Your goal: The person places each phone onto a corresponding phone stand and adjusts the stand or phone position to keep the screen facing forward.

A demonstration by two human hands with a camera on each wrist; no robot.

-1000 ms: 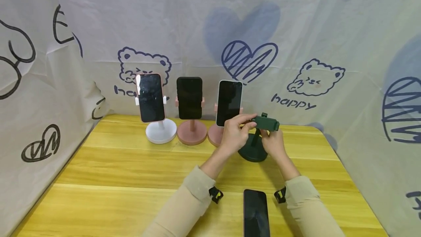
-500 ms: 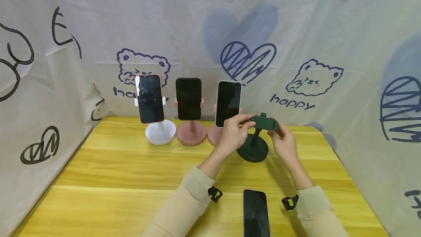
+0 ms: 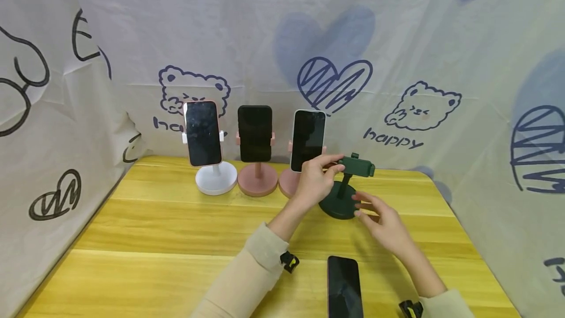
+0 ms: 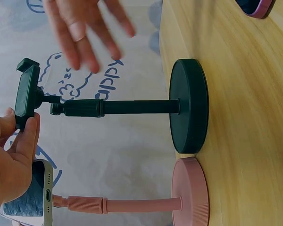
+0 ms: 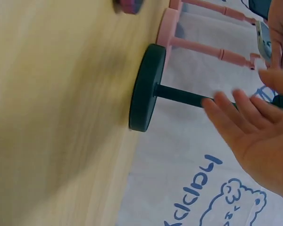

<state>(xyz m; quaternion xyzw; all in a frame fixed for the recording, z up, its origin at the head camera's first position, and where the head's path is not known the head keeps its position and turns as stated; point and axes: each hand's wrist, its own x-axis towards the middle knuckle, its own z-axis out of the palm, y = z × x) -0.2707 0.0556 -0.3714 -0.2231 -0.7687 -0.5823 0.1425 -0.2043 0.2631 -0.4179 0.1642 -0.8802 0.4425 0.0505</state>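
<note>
A dark green phone stand (image 3: 339, 204) stands on the table at the right end of a row of stands. Its clamp head (image 3: 358, 166) is tilted and bears no phone. My left hand (image 3: 314, 180) pinches the left end of that clamp between thumb and fingers, as the left wrist view also shows at the clamp (image 4: 27, 92). To the right of the stand, my right hand (image 3: 388, 225) hangs in the air with fingers spread and loosely bent, holding nothing. In the right wrist view, the right hand (image 5: 254, 132) appears palm up beside the green pole (image 5: 179, 95).
A black-screened phone (image 3: 344, 286) lies flat near the table's front. Left of the green stand are a white stand (image 3: 216, 180) and two pink stands (image 3: 258, 183), each bearing an upright phone (image 3: 255, 134). A patterned cloth (image 3: 265, 38) hangs behind the table (image 3: 154, 239).
My right hand has come away from the green clamp, moving down and to the right, and its fingers have spread. The left hand keeps its pinch on the clamp's left end.
</note>
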